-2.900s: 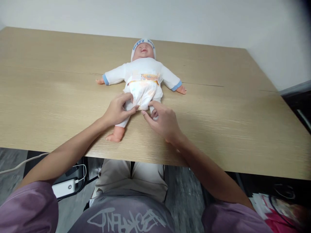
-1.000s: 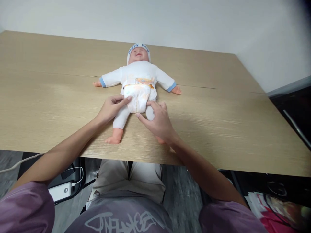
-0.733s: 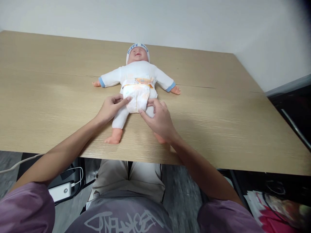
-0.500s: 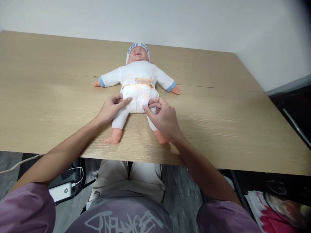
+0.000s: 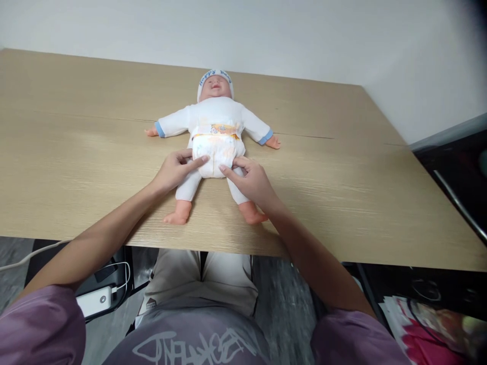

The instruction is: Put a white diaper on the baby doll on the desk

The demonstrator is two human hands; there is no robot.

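Note:
A baby doll (image 5: 216, 111) in white clothes with blue cuffs and a lettered cap lies on its back, its feet toward me. Round its hips is a white diaper (image 5: 214, 156) with an orange waist strip. My left hand (image 5: 177, 166) grips the diaper's edge at the leg on the left, thumb on the front and fingers at the side. On the other side my right hand (image 5: 251, 177) pinches the opposite leg edge between thumb and fingers. The fingertips tucked behind the diaper's edges are partly hidden.
The doll lies on a wooden table (image 5: 95, 167) that meets a pale wall (image 5: 152, 30). Below the near edge at left, a white power bank (image 5: 95, 301) with a cable sits on a black surface. Pink and white packaging (image 5: 426, 329) is low at right.
My right hand has shifted slightly left and pressed in closer on the diaper's leg edge. My left hand stays nearly in place. The view has tilted a little.

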